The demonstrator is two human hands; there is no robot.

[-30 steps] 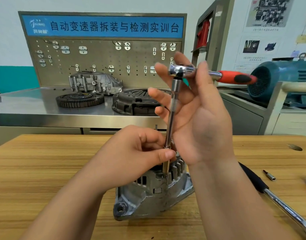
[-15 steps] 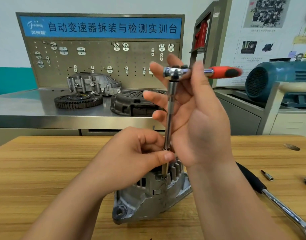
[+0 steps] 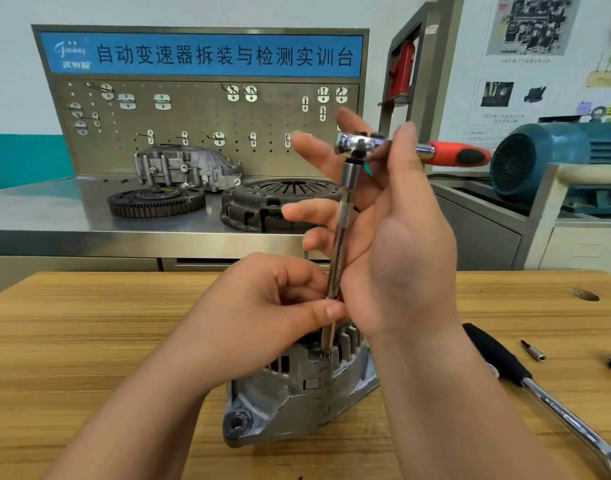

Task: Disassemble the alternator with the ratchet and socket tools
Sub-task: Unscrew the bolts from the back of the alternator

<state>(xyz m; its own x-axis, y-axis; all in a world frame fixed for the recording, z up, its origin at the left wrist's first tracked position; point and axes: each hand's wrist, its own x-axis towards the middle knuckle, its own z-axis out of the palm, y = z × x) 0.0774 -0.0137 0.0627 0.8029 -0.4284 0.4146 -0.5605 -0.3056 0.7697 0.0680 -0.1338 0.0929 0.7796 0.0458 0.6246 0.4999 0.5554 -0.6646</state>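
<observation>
left hand [image 3: 262,313] pinches the extension [image 3: 342,230], right hand [image 3: 401,258] pinches the ratchet head [image 3: 357,145].

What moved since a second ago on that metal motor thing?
Hardly anything. The ratchet handle seems to have swung slightly, so its red grip looks shorter now. Nothing was grabbed or let go. The right hand keeps the ratchet head between thumb and fingers, the left hand keeps pinching the extension bar, and the alternator sits in the same spot on the table.
</observation>
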